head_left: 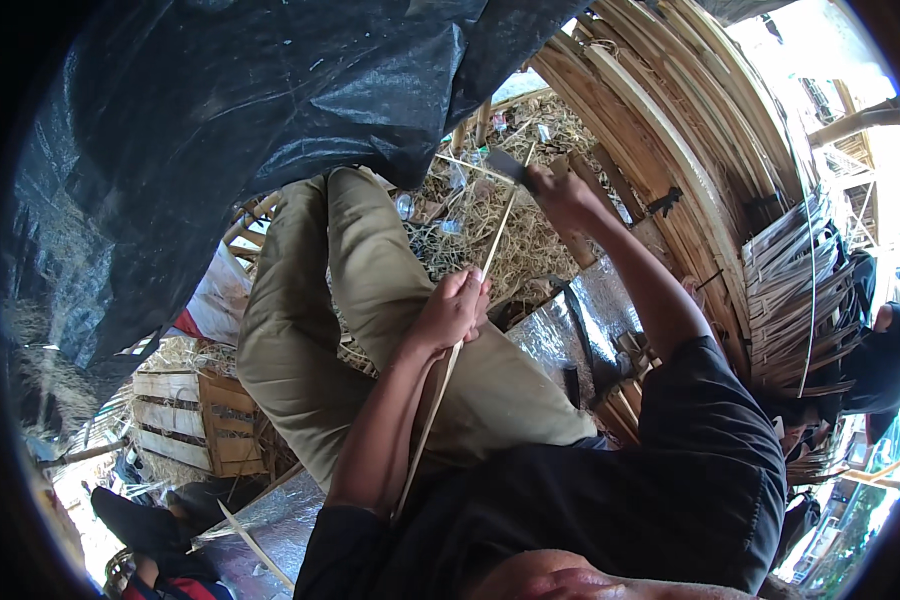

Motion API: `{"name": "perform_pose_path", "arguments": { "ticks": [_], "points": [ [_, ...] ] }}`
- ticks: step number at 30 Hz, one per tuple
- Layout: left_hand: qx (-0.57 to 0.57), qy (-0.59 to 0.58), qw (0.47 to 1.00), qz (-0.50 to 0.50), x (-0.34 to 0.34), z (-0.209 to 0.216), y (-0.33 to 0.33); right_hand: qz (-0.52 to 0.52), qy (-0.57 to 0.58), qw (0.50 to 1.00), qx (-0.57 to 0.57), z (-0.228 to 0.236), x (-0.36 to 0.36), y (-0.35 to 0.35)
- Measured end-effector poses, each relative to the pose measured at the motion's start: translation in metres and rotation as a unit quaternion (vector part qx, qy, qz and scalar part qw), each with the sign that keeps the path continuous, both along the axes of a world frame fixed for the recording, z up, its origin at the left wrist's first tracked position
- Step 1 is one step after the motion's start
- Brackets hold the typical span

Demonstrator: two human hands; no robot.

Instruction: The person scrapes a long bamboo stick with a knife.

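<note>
Two bare hands are at work in the head view, both in front of the seated person's bent legs. The left hand is closed around a long, pale strip, thumb uppermost, above the khaki trousers. The strip runs from beside the left upper arm, along the forearm, through that fist and on up to the knife. The right hand is closed on the knife's handle, farther out and to the right, with the dark blade pointing left. Blade and strip cross near the strip's far end; whether the edge is inside the strip is too small to tell. A thin, pale piece slants off leftward there.

Beneath the hands, curly shavings cover the ground. Silver sheeting lies to the right of the thigh. A stack of long slats rises at the upper right, with a bundle of thin strips beside it. A black tarp hangs across the upper left, and a slatted crate stands at the lower left.
</note>
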State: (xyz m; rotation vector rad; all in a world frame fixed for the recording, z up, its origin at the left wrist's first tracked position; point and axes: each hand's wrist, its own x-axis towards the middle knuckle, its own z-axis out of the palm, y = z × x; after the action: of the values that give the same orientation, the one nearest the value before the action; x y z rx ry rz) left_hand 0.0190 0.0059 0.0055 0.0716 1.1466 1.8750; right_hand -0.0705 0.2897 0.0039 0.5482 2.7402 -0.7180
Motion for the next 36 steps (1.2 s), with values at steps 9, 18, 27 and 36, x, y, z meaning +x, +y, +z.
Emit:
{"name": "perform_pose_path", "arguments": {
  "ticks": [9,18,27,36],
  "points": [
    [-0.005,-0.072,0.996,0.045,0.000,0.016,-0.003,-0.045,-0.076,0.996,-0.028,0.027,-0.004,-0.028],
    [-0.011,-0.030,0.999,0.031,0.000,0.009,-0.001,-0.017,-0.046,0.998,-0.050,0.016,-0.003,-0.029],
    [-0.015,-0.025,0.999,0.037,0.000,0.009,0.001,-0.097,-0.053,0.990,-0.090,0.019,0.003,-0.039],
    [-0.028,0.007,0.999,0.031,-0.002,0.006,0.003,0.044,0.034,0.998,0.020,0.011,0.024,-0.054]
  ]
}}
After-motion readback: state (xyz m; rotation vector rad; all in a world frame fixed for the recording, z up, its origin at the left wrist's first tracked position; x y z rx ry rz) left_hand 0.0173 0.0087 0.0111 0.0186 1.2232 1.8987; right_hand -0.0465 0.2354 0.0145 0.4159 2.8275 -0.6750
